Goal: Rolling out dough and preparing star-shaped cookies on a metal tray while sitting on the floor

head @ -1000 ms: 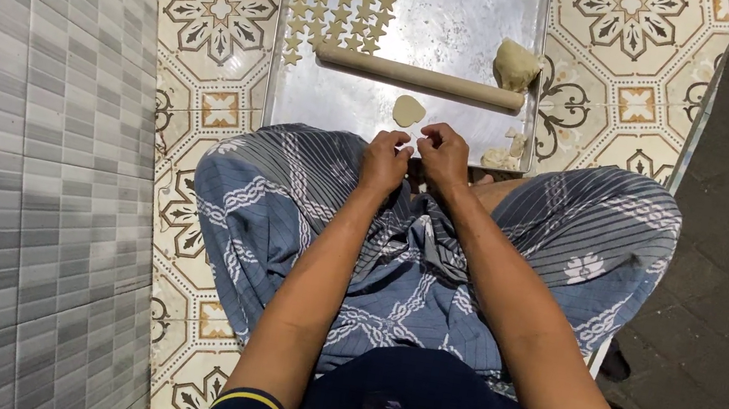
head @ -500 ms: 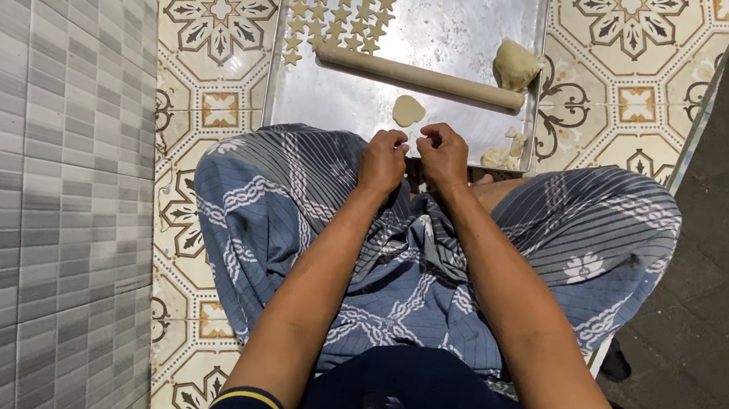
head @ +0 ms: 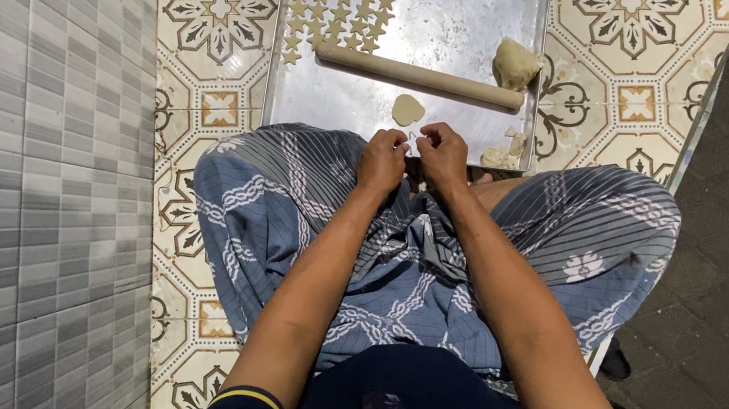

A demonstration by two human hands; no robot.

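Hands meet just above centre frame, at the near edge of the metal tray point(head: 475, 16). Left hand point(head: 382, 160) and right hand point(head: 442, 153) each keep a narrow grip, fingertips pinched together on something small and pale between them; I cannot tell exactly what. Small dough disc point(head: 408, 109) lies just beyond the fingers, below the rolling pin point(head: 420, 76). Cut dough stars point(head: 338, 8) fill the tray's upper left; a dough lump point(head: 514, 64) sits right. Seemingly a star-cutting step; freeing the piece calls for a gentle touch.
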